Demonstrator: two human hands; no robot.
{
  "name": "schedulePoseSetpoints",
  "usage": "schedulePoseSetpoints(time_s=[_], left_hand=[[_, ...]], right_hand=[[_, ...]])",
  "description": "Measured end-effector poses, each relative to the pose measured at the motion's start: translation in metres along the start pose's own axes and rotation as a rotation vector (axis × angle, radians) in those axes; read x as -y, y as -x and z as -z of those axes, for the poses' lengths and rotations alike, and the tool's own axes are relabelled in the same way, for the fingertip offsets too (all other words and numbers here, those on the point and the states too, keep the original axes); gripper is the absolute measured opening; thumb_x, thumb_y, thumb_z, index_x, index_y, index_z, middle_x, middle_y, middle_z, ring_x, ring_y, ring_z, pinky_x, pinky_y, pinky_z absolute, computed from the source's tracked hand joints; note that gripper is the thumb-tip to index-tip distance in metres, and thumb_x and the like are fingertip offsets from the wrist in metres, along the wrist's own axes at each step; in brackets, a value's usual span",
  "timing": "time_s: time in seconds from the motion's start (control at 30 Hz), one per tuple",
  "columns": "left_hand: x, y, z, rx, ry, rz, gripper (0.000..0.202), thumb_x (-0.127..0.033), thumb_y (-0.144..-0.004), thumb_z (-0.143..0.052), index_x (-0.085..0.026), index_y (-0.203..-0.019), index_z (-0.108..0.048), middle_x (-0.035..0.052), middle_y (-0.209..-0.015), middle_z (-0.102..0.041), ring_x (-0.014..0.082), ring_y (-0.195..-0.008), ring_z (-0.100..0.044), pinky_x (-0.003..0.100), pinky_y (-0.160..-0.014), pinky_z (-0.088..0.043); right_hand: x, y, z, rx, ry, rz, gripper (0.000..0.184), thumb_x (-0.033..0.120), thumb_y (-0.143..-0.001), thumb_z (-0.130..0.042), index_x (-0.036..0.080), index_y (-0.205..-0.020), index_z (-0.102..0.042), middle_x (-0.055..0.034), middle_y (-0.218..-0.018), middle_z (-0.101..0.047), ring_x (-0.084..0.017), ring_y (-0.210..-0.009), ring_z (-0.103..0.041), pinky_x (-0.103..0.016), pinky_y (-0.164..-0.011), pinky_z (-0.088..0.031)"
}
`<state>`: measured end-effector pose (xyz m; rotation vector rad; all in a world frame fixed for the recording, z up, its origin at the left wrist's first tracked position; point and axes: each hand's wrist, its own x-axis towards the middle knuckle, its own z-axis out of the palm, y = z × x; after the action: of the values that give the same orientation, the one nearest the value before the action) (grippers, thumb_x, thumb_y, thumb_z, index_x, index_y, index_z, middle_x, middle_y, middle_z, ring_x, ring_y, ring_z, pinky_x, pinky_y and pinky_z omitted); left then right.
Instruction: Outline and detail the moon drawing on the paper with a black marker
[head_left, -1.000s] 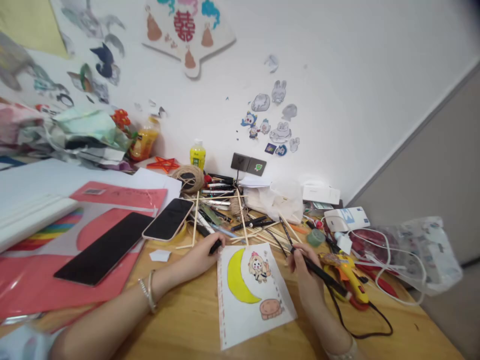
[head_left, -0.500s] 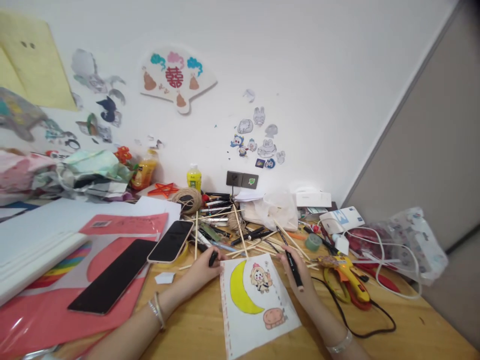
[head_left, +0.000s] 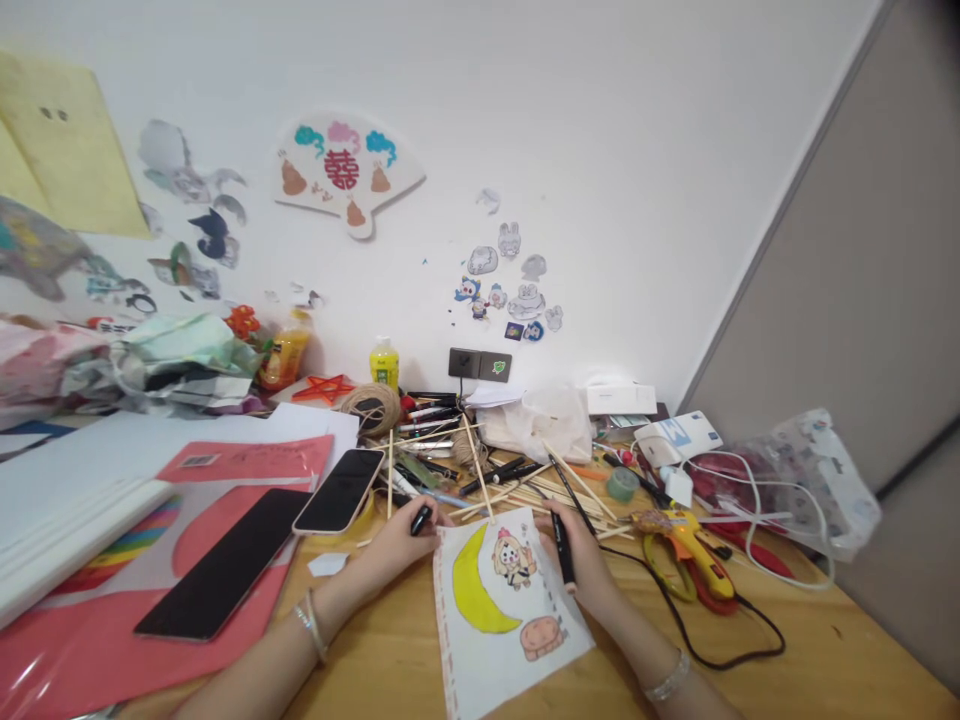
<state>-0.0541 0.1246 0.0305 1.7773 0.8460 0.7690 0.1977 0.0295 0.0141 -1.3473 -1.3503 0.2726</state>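
A sheet of white paper (head_left: 487, 675) lies in front of me, drawn with a yellow crescent moon (head_left: 474, 590), a small cartoon figure (head_left: 513, 562) and a pinkish-brown cake shape (head_left: 541, 637). At its upper left edge is my left hand (head_left: 397, 545), closed around a short black piece that looks like a marker cap (head_left: 421, 519). My right hand (head_left: 583, 552) is by the right edge, its fingers wrapped round a black marker (head_left: 561, 545). The pale end of that marker points down toward me. Some fingertips of both hands are hidden.
Wooden sticks (head_left: 536, 490) and pens lie heaped behind the paper. A yellow glue gun (head_left: 694, 555) with a black cord is at the right, near green tape (head_left: 622, 485). A phone (head_left: 341, 490), a dark tablet-like slab (head_left: 225, 565) and a red plastic packet (head_left: 225, 655) lie left.
My right hand has shifted slightly left toward the paper, and its marker has swung to a steeper angle. My left hand has turned a little with the cap-like piece. The view has shifted slightly.
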Motion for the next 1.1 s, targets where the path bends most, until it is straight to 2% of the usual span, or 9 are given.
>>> schedulePoseSetpoints(time_s=[0.17, 0.27, 0.37, 0.5, 0.6, 0.7, 0.87, 1.0, 1.1], left_hand=[[-0.006, 0.002, 0.0, 0.024, 0.05, 0.057, 0.016, -0.023, -0.063, -0.051, -0.02, -0.075, -0.041, -0.0004, -0.083, -0.06, 0.0177, -0.079, -0.054, 0.029, -0.072, -0.042], [-0.002, 0.002, 0.0, 0.024, -0.08, 0.098, 0.019, -0.031, -0.067, -0.053, -0.02, -0.08, -0.044, 0.0005, -0.084, -0.057, 0.0183, -0.078, -0.052, 0.029, -0.069, -0.041], [0.001, 0.002, 0.0, 0.048, -0.241, 0.086, 0.02, -0.025, -0.064, -0.053, -0.02, -0.082, -0.045, -0.0013, -0.079, -0.051, 0.018, -0.076, -0.049, 0.028, -0.069, -0.039], [-0.004, 0.006, 0.002, 0.148, -0.271, 0.021, 0.021, -0.017, -0.061, -0.048, -0.02, -0.082, -0.045, -0.0032, -0.079, -0.047, 0.0161, -0.076, -0.046, 0.026, -0.071, -0.037], [-0.013, 0.01, 0.003, 0.222, -0.257, 0.022, 0.019, -0.017, -0.06, -0.047, -0.02, -0.079, -0.045, -0.004, -0.077, -0.046, 0.0153, -0.074, -0.044, 0.025, -0.069, -0.036], [-0.018, 0.013, 0.004, 0.261, -0.227, 0.029, 0.016, -0.017, -0.06, -0.048, -0.02, -0.076, -0.045, -0.0045, -0.075, -0.045, 0.0148, -0.072, -0.043, 0.024, -0.068, -0.035], [-0.017, 0.012, 0.006, 0.235, -0.178, 0.052, 0.015, -0.02, -0.062, -0.048, -0.019, -0.076, -0.046, -0.0042, -0.076, -0.045, 0.0149, -0.074, -0.043, 0.024, -0.068, -0.034], [-0.014, 0.01, 0.006, 0.201, -0.146, 0.078, 0.012, -0.02, -0.062, -0.045, -0.019, -0.073, -0.045, -0.0039, -0.073, -0.044, 0.014, -0.071, -0.041, 0.024, -0.066, -0.034], [-0.013, 0.009, 0.006, 0.181, -0.051, 0.101, 0.014, -0.019, -0.059, -0.044, -0.018, -0.073, -0.045, -0.0042, -0.071, -0.043, 0.0128, -0.068, -0.039, 0.023, -0.062, -0.033]], right_hand=[[-0.005, 0.001, 0.001, 0.129, 0.152, -0.001, 0.034, 0.022, -0.073, -0.054, 0.018, -0.106, -0.064, -0.0083, -0.091, -0.07, -0.028, -0.091, -0.063, -0.042, -0.082, -0.047], [-0.008, 0.003, 0.001, 0.156, 0.142, 0.008, 0.036, 0.019, -0.073, -0.053, 0.018, -0.108, -0.063, -0.0087, -0.093, -0.069, -0.026, -0.089, -0.063, -0.042, -0.083, -0.046], [-0.006, 0.005, 0.003, 0.129, 0.105, -0.019, 0.04, 0.02, -0.068, -0.059, 0.02, -0.107, -0.063, -0.0088, -0.1, -0.068, -0.027, -0.095, -0.062, -0.042, -0.085, -0.046], [0.001, 0.005, 0.005, 0.109, 0.092, -0.039, 0.051, 0.022, -0.058, -0.068, 0.023, -0.109, -0.062, -0.0093, -0.113, -0.063, -0.031, -0.105, -0.058, -0.042, -0.089, -0.045], [0.001, 0.005, 0.004, 0.11, 0.074, -0.049, 0.039, 0.024, -0.066, -0.062, 0.024, -0.104, -0.064, -0.0081, -0.105, -0.066, -0.03, -0.101, -0.06, -0.042, -0.087, -0.046], [0.0, 0.004, 0.0, 0.108, 0.041, -0.058, 0.036, 0.023, -0.067, -0.06, 0.021, -0.103, -0.063, -0.008, -0.102, -0.066, -0.028, -0.097, -0.06, -0.041, -0.086, -0.046], [0.004, 0.002, -0.002, 0.096, -0.08, -0.13, 0.024, 0.027, -0.069, -0.06, 0.022, -0.093, -0.062, -0.0021, -0.077, -0.064, -0.022, -0.073, -0.062, -0.034, -0.069, -0.051], [0.004, 0.0, 0.0, 0.089, -0.195, -0.21, 0.024, 0.025, -0.069, -0.06, 0.022, -0.093, -0.058, -0.0021, -0.076, -0.063, -0.022, -0.072, -0.061, -0.033, -0.069, -0.051], [-0.002, 0.0, -0.001, 0.084, -0.204, -0.183, 0.028, 0.027, -0.071, -0.061, 0.022, -0.098, -0.056, -0.0037, -0.083, -0.063, -0.023, -0.077, -0.061, -0.035, -0.073, -0.051]])
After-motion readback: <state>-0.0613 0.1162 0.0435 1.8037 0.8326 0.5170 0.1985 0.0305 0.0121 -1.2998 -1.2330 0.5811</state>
